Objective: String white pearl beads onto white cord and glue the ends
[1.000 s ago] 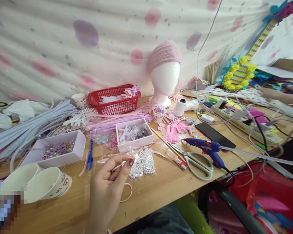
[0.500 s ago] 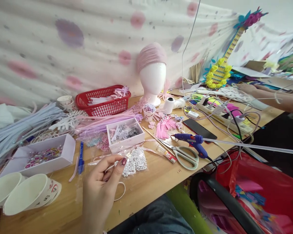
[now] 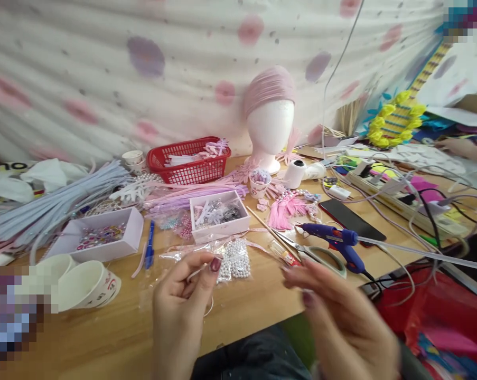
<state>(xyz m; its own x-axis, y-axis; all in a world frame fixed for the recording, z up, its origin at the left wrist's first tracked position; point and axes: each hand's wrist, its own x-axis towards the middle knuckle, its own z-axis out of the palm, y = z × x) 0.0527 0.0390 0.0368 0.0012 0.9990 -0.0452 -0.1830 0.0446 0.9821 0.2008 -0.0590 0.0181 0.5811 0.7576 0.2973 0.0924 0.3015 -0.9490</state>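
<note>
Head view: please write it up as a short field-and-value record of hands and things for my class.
Left hand: holds a thin white cord
Right hand: blurred, in front of the scissors; grip unclear
White beads: bagged, beyond the left hand
Glue gun: blue, beyond the right hand
Mannequin head: white, under a pink cap
Basket: red, left of the mannequin head

Right-hand fingers [image 3: 321, 274] now in view, overlapping scissors [image 3: 307, 250].

Between the hands [image 3: 186, 300] is room; bead bag [image 3: 238, 259] and scissors [image 3: 299, 247] obstruct beyond.
</note>
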